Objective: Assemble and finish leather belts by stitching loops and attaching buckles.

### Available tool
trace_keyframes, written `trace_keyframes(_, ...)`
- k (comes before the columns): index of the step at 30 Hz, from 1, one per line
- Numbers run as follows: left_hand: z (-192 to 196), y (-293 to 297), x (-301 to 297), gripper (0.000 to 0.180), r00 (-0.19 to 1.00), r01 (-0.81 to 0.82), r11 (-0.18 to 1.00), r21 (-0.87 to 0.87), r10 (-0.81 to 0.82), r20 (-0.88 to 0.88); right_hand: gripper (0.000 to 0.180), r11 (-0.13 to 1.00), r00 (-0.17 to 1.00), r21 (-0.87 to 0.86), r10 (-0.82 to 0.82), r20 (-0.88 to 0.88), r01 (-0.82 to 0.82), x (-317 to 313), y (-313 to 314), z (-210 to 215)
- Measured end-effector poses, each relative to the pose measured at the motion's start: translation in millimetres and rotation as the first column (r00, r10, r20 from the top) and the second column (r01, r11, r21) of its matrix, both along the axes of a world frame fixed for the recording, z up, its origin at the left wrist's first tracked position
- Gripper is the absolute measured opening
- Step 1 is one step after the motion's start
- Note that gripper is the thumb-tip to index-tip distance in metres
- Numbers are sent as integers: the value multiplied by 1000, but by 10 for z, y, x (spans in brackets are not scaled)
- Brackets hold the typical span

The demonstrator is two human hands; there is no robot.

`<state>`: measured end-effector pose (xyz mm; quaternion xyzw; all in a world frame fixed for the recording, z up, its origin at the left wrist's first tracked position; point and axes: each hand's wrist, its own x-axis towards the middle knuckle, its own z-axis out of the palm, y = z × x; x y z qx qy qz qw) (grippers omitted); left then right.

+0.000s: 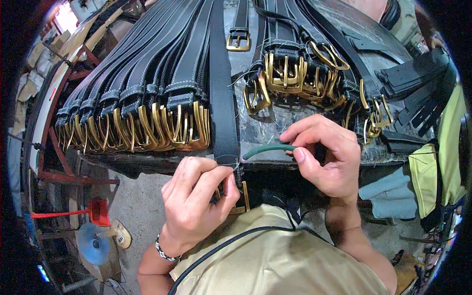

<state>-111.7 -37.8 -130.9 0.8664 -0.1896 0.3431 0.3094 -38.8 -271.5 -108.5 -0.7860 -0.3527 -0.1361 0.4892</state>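
A black leather belt [225, 98] runs down the middle of the bench and hangs over its front edge. My left hand [194, 199] is closed in a pinch at the belt's edge, where fine pale threads show. Beside my left fingers hangs a gold buckle [245, 196], partly hidden by the hand. My right hand [329, 155] pinches a thin, curved green rod [268, 148] between thumb and fingers. The rod's pinkish tip points left, close to the threads by my left fingertips; whether it touches them I cannot tell.
On the bench [236, 7] lie black belts [187, 54] with gold buckles, bunched at left. More buckled belts [290, 73] lie at right, near black leather strips [413, 78]. A blue cloth [388, 194] hangs at right; a fan [94, 244] and red dustpan [99, 213] stand lower left.
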Motion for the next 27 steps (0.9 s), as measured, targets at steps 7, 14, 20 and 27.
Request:
trace_keyframes(7,29,-5,-17,21,999,-37,998,-44,36,-29,6,1000,1000,-16,11,23,-11,2,19,-12)
trace_keyframes(14,-33,4,39,24,994,106,994,24,-106,15,7,999,999,29,11,44,-12,46,-10,-34)
trace_keyframes(20,-22,29,31,28,988,156,982,110,-158,2,7,1000,999,9,14,39,-14,31,14,-19)
trace_keyframes(27,-35,25,19,29,986,164,979,119,-164,-11,9,999,1000,-47,0,16,1,11,14,17)
